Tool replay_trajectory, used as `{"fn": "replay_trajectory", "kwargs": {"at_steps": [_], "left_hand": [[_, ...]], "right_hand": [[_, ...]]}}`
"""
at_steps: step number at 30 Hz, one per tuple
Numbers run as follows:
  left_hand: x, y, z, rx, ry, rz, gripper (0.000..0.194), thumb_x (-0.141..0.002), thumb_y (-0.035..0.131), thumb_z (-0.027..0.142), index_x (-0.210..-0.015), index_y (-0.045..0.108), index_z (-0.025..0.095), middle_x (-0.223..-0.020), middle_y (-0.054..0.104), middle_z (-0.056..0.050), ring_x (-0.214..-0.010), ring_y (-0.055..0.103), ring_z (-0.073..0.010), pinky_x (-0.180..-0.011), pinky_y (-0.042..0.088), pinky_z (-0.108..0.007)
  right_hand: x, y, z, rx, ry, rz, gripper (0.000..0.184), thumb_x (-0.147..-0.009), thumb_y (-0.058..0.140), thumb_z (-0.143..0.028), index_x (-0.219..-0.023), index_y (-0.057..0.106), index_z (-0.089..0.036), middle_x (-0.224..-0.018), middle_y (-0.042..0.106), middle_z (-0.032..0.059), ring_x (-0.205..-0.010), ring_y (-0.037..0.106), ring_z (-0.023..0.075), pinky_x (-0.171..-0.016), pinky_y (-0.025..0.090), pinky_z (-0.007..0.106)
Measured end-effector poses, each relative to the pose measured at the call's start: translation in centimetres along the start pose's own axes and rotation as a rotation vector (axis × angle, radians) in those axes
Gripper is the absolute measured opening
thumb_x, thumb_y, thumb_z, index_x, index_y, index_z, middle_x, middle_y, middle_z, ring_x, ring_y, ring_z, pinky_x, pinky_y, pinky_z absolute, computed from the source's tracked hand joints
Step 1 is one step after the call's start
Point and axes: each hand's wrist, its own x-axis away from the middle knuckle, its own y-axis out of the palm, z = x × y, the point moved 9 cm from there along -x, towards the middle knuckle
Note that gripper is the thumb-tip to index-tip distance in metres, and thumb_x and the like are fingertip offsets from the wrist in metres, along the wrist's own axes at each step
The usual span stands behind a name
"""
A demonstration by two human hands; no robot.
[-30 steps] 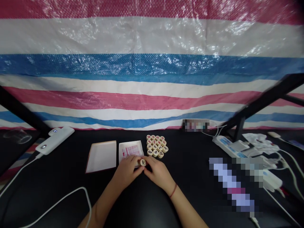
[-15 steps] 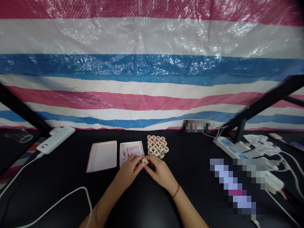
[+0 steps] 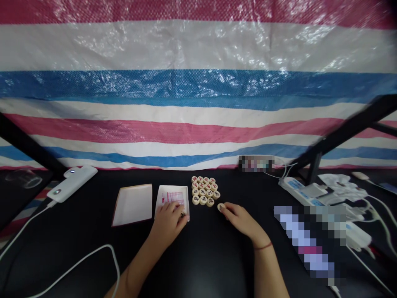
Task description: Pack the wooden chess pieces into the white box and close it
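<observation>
Between the fingertips of my right hand (image 3: 240, 219) is a round Chinese chess piece (image 3: 220, 207), just right of the nearest row of pieces. My left hand (image 3: 169, 219) reaches over the near part of a shallow white box (image 3: 187, 194), fingers curled. A black-marked chess piece (image 3: 182, 214) shows between its thumb and fingers, partly hidden. Beyond the hands, several cream pieces (image 3: 202, 192) stand in close rows, red characters at the back and black ones nearer. A printed sheet with red lines (image 3: 175, 197) lies in the box.
An open box lid (image 3: 133, 205) lies left of the white box. A white device (image 3: 72, 182) with a cable stands at the back left. On the right are a power strip (image 3: 299, 191), chargers and tangled cables. A striped sheet (image 3: 198, 132) hangs behind the black table.
My hands, together around one piece before, are now apart. The right hand has moved right with a piece in its fingers. The left has shifted slightly left over the box.
</observation>
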Motion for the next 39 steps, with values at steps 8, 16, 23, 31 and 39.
{"fn": "replay_trajectory", "kwargs": {"at_steps": [8, 16, 23, 31, 39], "left_hand": [[0.1, 0.1, 0.0, 0.014, -0.022, -0.053, 0.017, -0.091, 0.051, 0.028, -0.098, 0.067, 0.025, -0.103, 0.067, -0.004, -0.099, 0.059, -0.0236, -0.088, 0.041, -0.041], [0.1, -0.4, 0.2, 0.059, -0.022, -0.037, 0.012, -0.09, 0.051, 0.027, -0.089, 0.062, 0.022, -0.093, 0.069, -0.003, -0.092, 0.06, -0.0221, -0.083, 0.038, -0.038], [0.1, -0.8, 0.5, 0.113, 0.002, 0.012, 0.014, -0.092, 0.046, 0.023, -0.09, 0.06, 0.022, -0.09, 0.07, -0.001, -0.089, 0.062, -0.0204, -0.083, 0.037, -0.036], [0.2, -0.8, -0.7, 0.143, -0.034, 0.059, 0.018, -0.09, 0.048, 0.024, -0.103, 0.061, 0.022, -0.095, 0.072, -0.003, -0.094, 0.063, -0.0212, -0.086, 0.039, -0.037], [0.2, -2.1, -0.5, 0.234, -0.034, 0.146, 0.013, -0.09, 0.049, 0.028, -0.087, 0.061, 0.022, -0.086, 0.071, -0.001, -0.085, 0.064, -0.0189, -0.082, 0.041, -0.036]], "right_hand": [[0.0, 0.5, -0.1, 0.046, 0.064, -0.038, 0.046, -0.088, 0.039, -0.055, -0.06, 0.05, -0.02, -0.058, 0.053, 0.0, -0.059, 0.05, 0.0154, -0.055, 0.03, 0.026], [0.1, 0.2, -0.6, 0.076, 0.009, -0.011, 0.045, -0.089, 0.038, -0.052, -0.06, 0.052, -0.021, -0.061, 0.059, 0.0017, -0.06, 0.054, 0.0175, -0.055, 0.031, 0.027], [-0.2, -0.1, -0.6, 0.12, -0.031, 0.08, 0.044, -0.089, 0.044, -0.047, -0.055, 0.055, -0.021, -0.056, 0.059, 0.0017, -0.054, 0.054, 0.0167, -0.052, 0.031, 0.027], [-0.2, -0.4, -0.4, 0.112, -0.024, 0.134, 0.034, -0.08, 0.055, -0.048, -0.061, 0.047, -0.021, -0.055, 0.051, -0.0032, -0.052, 0.049, 0.0129, -0.051, 0.031, 0.024], [0.0, -1.4, -2.3, 0.107, -0.123, 0.281, 0.028, -0.081, 0.057, -0.038, -0.063, 0.043, -0.022, -0.052, 0.042, -0.0062, -0.049, 0.04, 0.0103, -0.05, 0.03, 0.022]]}}
